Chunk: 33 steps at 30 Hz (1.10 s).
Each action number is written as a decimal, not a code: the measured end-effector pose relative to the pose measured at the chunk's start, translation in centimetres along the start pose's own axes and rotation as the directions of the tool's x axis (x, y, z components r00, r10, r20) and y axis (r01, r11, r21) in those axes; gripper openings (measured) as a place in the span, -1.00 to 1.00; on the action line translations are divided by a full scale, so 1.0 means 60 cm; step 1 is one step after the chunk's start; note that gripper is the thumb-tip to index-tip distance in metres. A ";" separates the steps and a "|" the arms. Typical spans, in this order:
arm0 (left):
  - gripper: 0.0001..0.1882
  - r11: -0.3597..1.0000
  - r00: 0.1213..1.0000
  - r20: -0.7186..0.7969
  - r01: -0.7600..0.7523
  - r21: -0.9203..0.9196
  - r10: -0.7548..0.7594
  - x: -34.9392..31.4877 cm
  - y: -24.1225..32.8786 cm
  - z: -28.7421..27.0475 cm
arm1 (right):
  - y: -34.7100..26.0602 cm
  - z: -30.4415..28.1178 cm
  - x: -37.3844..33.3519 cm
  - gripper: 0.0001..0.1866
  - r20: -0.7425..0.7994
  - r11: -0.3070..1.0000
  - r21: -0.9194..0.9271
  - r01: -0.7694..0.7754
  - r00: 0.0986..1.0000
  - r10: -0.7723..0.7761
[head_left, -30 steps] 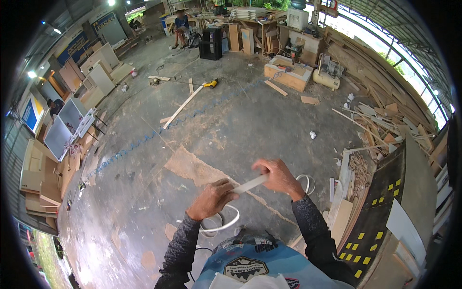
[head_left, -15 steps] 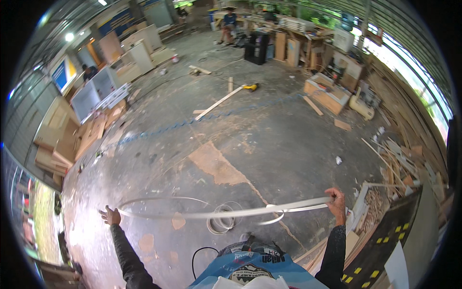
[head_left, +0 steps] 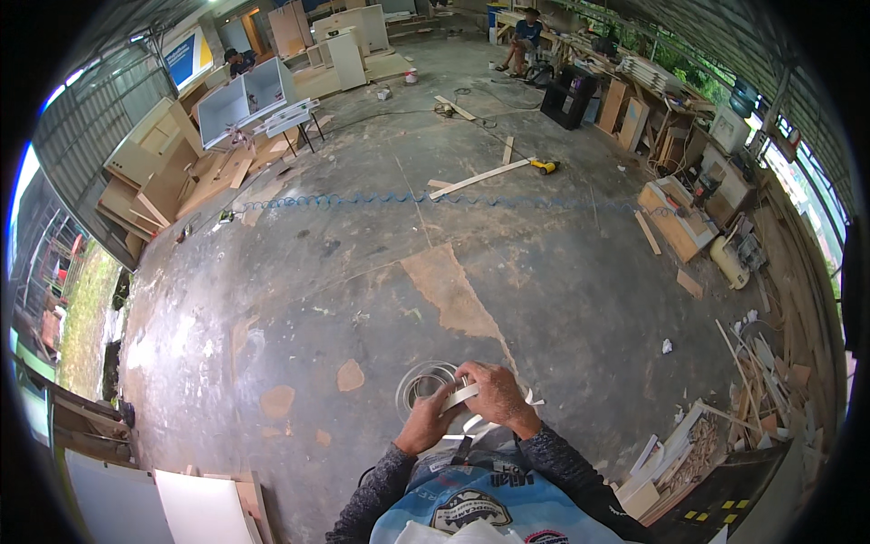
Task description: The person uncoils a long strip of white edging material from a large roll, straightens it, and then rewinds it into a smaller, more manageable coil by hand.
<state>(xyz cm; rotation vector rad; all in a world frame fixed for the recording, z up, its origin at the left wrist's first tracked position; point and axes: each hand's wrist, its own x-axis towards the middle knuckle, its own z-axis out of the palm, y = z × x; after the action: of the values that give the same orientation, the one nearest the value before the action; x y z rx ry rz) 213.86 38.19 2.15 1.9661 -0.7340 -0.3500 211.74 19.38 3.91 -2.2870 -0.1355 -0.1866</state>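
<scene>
Close in front of my body, both hands grip a thin white edge banding strip [head_left: 461,395]. My left hand [head_left: 423,424] is closed on it, with fingers curled at the strip's near part. Beside and slightly above it, my right hand [head_left: 496,397] is wrapped round the same strip, the two hands nearly touching. Loose white lengths hang below and to the right of my right hand. Just beyond my hands lies a round coil [head_left: 404,388] of the same pale strip on the floor, partly hidden by them.
A yellow power tool [head_left: 545,167] lies by a wooden strip [head_left: 480,179] on the concrete. A blue coiled hose [head_left: 362,199] crosses the floor. Scrap wood [head_left: 757,390] and an air compressor [head_left: 732,258] are at right, white cabinets [head_left: 245,104] at far left. Two people are in the background.
My hands, wide apart with the strip stretched between them, have come together near my body. The left hand, spread before, is now closed on the strip. The view has shifted.
</scene>
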 end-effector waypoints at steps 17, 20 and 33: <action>-0.68 0.704 0.715 -0.692 0.542 0.459 -0.098 -0.195 -0.143 -0.272 | 0.322 -0.149 -0.093 -0.76 -0.109 0.848 0.475 -0.235 0.941 0.322; -0.22 0.621 0.748 -0.599 0.621 0.478 -0.287 -0.155 -0.106 -0.191 | 0.273 -0.146 -0.070 -0.79 -0.138 0.881 0.438 -0.176 0.956 0.259; -0.60 0.998 0.992 -0.124 -0.011 0.059 0.019 0.062 0.083 0.085 | 0.130 -0.111 -0.022 -0.81 0.163 0.881 0.473 0.003 0.982 -0.091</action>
<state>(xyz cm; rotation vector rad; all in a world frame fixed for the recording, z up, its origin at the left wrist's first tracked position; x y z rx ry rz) 212.34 30.54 4.24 2.0166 -0.6849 -0.1967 211.10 9.19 2.30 -1.8076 -0.2983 0.0318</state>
